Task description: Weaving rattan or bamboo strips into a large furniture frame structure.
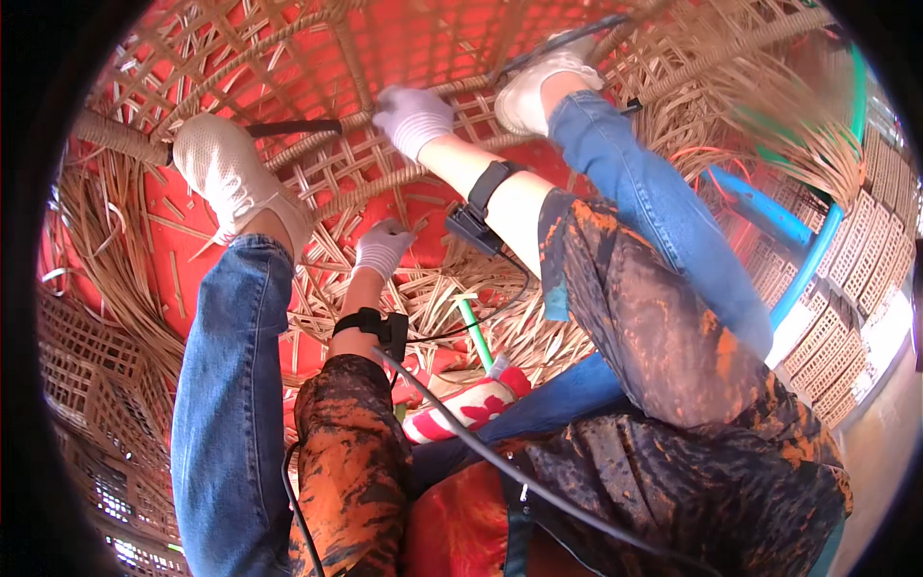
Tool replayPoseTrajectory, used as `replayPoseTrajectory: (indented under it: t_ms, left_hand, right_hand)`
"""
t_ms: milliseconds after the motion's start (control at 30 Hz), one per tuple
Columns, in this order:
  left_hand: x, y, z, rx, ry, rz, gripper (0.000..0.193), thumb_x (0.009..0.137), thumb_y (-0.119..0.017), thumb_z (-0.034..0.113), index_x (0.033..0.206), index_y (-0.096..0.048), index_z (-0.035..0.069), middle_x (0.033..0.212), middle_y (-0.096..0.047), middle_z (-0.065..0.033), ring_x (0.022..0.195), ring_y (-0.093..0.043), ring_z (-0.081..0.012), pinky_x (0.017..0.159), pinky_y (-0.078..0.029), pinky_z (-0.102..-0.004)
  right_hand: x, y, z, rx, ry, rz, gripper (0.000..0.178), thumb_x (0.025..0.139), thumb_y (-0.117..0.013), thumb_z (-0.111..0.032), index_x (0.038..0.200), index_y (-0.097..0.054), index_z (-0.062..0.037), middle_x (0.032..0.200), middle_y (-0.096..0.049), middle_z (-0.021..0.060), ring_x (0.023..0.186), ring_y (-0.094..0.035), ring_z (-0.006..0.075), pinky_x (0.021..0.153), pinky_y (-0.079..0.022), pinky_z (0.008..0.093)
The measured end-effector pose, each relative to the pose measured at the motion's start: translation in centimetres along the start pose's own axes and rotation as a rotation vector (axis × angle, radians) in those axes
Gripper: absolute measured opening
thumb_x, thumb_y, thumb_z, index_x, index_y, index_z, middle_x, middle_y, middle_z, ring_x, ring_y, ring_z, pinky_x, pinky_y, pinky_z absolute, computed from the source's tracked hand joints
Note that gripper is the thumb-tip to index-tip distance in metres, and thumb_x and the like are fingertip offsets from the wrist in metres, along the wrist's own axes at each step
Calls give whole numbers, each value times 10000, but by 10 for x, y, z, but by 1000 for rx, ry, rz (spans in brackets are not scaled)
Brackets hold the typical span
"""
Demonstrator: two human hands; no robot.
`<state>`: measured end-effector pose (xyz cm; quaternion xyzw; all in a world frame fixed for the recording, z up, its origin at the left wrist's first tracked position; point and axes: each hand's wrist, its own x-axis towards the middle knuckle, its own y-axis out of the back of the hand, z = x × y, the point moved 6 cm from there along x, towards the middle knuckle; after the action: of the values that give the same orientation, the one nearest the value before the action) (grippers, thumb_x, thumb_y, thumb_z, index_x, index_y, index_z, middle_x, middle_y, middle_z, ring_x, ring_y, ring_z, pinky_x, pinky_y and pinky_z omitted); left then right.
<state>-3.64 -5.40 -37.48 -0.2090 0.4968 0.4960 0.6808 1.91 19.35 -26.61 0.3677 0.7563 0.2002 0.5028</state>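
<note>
An open-weave wicker frame [288,152] with bars wrapped in cane spans the upper part of the view. My right hand [415,119], in a pale striped glove, is closed over a wrapped bar and its lattice; its fingertips are partly hidden. Lower and to the left, my left hand [383,250], in a similar glove, is closed just below the frame among loose strips. Whatever its fingers hold is too small to make out. My feet, in light shoes [223,171], rest against the frame on either side of my hands.
Loose cane strips [481,337] litter the red ground sheet [173,260]. A bundle of strips [125,279] lies at the left. Below my left hand are a green-handled tool [476,332] and a red-and-white cloth item [466,409]. Blue tubing [812,264] and woven panels [846,337] are on the right.
</note>
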Motion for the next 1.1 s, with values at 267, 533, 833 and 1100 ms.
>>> replayPoseTrajectory:
  t_ms: [267, 533, 833, 1100]
  left_hand:
    - [-2, -10, 52, -757, 45, 37, 333, 806, -673, 207, 1079, -597, 31, 971, -655, -66, 776, -621, -141, 696, -493, -288]
    - [4, -4, 71, -1034, 90, 116, 223, 899, -595, 202, 1009, -597, 9, 674, -566, -27, 545, -529, -125, 519, -463, -248]
    - [-19, 13, 48, -327, 63, 260, 293, 887, -598, 257, 1109, -642, 71, 716, -628, -68, 615, -555, -120, 602, -454, -292]
    - [-45, 16, 22, -235, 100, 205, 305, 892, -542, 310, 1140, -607, 145, 1087, -644, -155, 1046, -596, -342, 869, -464, -402]
  right_hand:
    - [4, 5, 3, -66, 77, 63, 262, 839, -578, -252, 1072, -635, -146, 1073, -638, 116, 1002, -618, 302, 873, -485, 438]
    - [0, -9, 7, 217, 251, 238, 249, 853, -567, -244, 1056, -617, -109, 1059, -611, 141, 1002, -604, 321, 856, -475, 443]
    - [0, 2, -23, -126, 100, 33, 327, 850, -610, -299, 1123, -584, -123, 880, -681, 153, 885, -649, 340, 808, -488, 448]
    - [-34, -13, -6, 82, 27, 53, 410, 830, -628, -248, 1192, -541, -77, 1043, -647, 191, 1016, -608, 342, 889, -466, 432]
